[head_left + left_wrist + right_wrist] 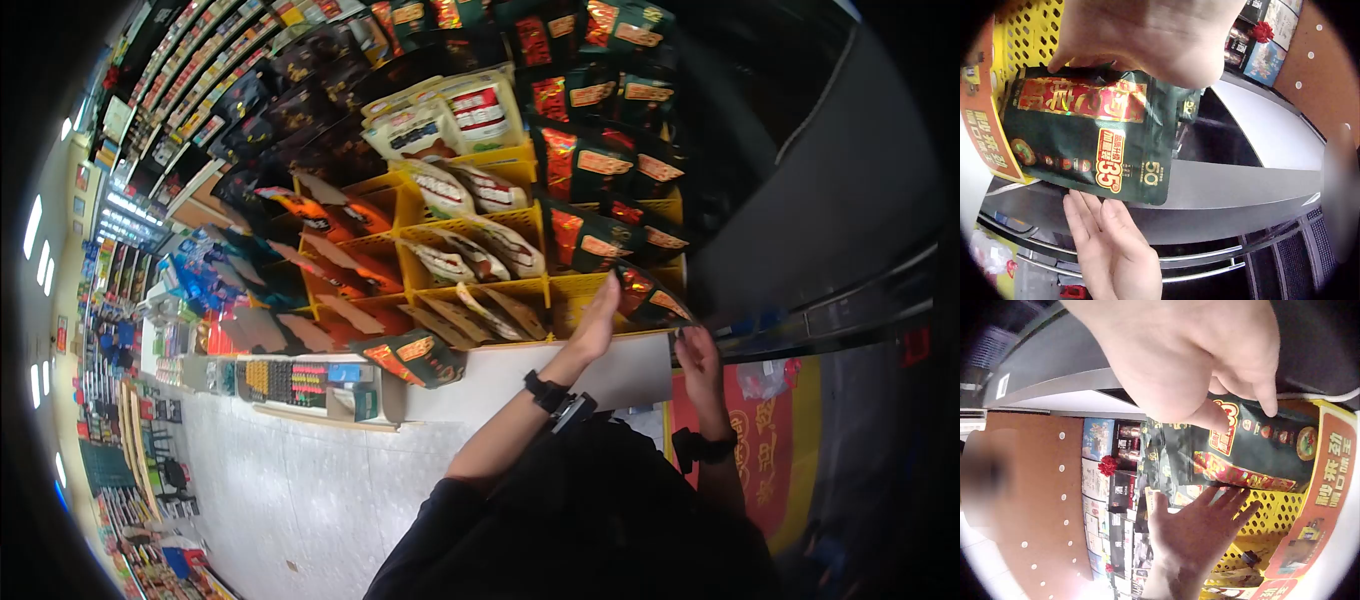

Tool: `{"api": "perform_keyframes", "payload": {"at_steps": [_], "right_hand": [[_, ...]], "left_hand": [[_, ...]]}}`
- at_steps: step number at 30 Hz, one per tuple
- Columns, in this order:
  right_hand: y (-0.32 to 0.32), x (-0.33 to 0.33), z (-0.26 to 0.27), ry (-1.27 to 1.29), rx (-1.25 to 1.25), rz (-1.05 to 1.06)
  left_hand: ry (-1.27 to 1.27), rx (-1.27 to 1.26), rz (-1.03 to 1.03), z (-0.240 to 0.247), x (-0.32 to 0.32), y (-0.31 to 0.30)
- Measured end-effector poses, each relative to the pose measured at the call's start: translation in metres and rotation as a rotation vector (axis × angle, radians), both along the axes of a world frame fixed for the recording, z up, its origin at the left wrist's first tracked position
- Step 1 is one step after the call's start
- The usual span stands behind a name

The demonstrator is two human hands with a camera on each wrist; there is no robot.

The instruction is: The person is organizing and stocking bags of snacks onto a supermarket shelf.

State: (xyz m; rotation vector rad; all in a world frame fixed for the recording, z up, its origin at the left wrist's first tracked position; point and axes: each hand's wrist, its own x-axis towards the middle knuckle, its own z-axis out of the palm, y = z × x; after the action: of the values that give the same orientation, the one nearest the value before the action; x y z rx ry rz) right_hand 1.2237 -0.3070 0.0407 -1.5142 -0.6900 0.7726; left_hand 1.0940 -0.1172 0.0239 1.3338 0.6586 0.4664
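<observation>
A dark green snack pouch with red and gold print (1079, 140) stands in the front right compartment of a yellow perforated rack (1272, 512). My left hand (597, 322) is at the pouch's left side, its fingers straight and touching that edge. On the opposite side is my right hand (700, 362), palm toward the pouch, with extended fingers and thumb at its edge. In the right wrist view, the right thumb (1210, 417) overlaps the pouch front. Part of the left hand's fingers is hidden in the left wrist view.
Rows of green pouches (590, 165), white pouches (485, 110) and orange packs (365, 215) fill the rack. Another green pouch (412, 358) leans at its front. An orange printed label strip (1329, 462) runs along the front edge. A dark grey panel (850, 200) rises on the right.
</observation>
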Motion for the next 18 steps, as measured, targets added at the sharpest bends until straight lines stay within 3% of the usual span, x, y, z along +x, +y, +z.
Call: {"api": "perform_keyframes", "payload": {"at_steps": [4,5,7,11,12,14,16,18], "right_hand": [[-0.006,-0.002,0.004,-0.092,-0.132,-0.022],[-0.005,-0.012,0.012,-0.076,-0.072,-0.128],[-0.014,-0.020,0.013,-0.341,-0.067,-0.180],[-0.006,-0.058,0.076,-0.362,-0.170,-0.108],[0.000,-0.065,0.082,-0.272,-0.143,0.016],[0.021,-0.084,0.089,-0.082,-0.132,0.241],[0.050,-0.111,0.081,0.031,-0.085,0.485],[0.088,-0.149,0.084,-0.045,0.000,0.771]], "left_hand": [[0.117,0.124,-0.029,0.024,-0.007,-0.007],[0.114,0.163,0.016,0.031,-0.012,-0.009],[0.154,0.265,0.089,0.046,-0.036,-0.018],[0.021,0.327,0.133,0.076,-0.130,-0.025],[0.021,0.307,0.184,0.080,-0.158,-0.029],[-0.070,0.387,0.443,0.063,-0.207,-0.032],[-0.061,0.351,0.866,0.055,-0.246,-0.030],[-0.006,0.304,1.146,0.038,-0.283,-0.018]]}}
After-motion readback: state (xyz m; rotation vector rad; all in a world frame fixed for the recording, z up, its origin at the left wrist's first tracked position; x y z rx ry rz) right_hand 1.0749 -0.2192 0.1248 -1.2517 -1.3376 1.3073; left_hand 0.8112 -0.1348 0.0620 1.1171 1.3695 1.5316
